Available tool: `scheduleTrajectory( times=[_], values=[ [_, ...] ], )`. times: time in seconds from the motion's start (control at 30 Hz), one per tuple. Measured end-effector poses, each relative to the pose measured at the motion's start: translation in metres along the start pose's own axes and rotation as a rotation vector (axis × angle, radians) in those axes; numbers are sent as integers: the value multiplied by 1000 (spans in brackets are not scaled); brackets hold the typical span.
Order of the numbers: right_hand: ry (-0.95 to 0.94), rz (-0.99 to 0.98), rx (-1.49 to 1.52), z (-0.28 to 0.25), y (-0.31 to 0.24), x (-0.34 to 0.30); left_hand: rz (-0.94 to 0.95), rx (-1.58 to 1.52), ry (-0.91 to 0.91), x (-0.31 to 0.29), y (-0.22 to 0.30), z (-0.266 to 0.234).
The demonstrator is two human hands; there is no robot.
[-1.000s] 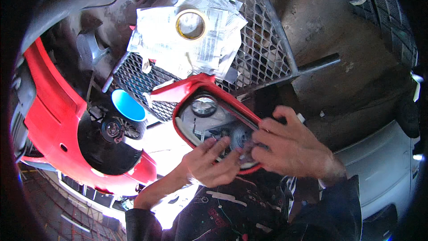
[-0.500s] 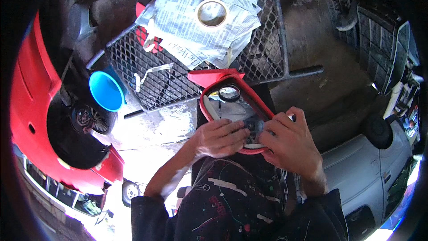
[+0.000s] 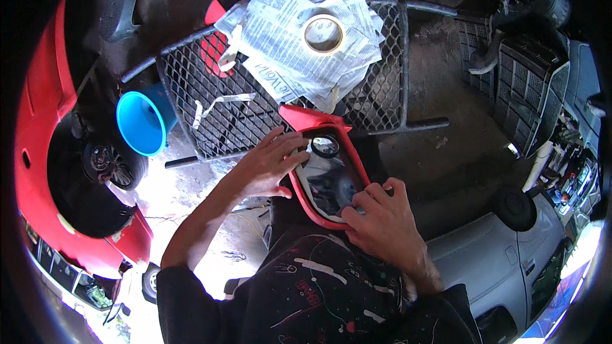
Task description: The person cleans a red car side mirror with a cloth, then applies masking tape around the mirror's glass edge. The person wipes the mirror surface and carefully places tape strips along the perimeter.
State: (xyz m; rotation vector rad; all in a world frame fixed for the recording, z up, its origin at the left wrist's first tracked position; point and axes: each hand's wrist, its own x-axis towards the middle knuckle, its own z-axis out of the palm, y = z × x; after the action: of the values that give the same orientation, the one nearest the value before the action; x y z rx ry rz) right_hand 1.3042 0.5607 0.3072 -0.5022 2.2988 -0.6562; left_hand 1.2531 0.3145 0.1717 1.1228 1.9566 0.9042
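Red side-mirror assembly [image 3: 335,185] is on the near side of the mesh rack [image 3: 406,67], its mounting end overlapping the rack's near edge in view. Right hand [image 3: 386,223] gripping the mirror's lower right rim. Left hand [image 3: 271,162] spread, fingers at the upper left rim, thumb apart, not clamped. Small round mirror [image 3: 324,146] on the glass. Newspaper sheets [image 3: 277,35] and tape roll [image 3: 325,51] on top of rack; blue bucket [image 3: 137,127] just left of it.
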Motion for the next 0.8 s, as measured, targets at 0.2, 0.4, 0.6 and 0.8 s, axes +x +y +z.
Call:
scheduleTrajectory(
  times=[0.2, 0.4, 0.6, 0.8],
  values=[
    [16, 20, 1, 16, -16, -6, 68, 35, -51, 4, -6, 8],
    [40, 4, 29, 34, -36, -7, -6, -20, 96, -20, -12, 26],
    [-22, 24, -14, 48, -51, -4, 78, 102, 144, -38, -18, 41],
    [-62, 73, 132, 41, -46, -8, 105, 78, -1, -42, -20, 48]
  ],
)
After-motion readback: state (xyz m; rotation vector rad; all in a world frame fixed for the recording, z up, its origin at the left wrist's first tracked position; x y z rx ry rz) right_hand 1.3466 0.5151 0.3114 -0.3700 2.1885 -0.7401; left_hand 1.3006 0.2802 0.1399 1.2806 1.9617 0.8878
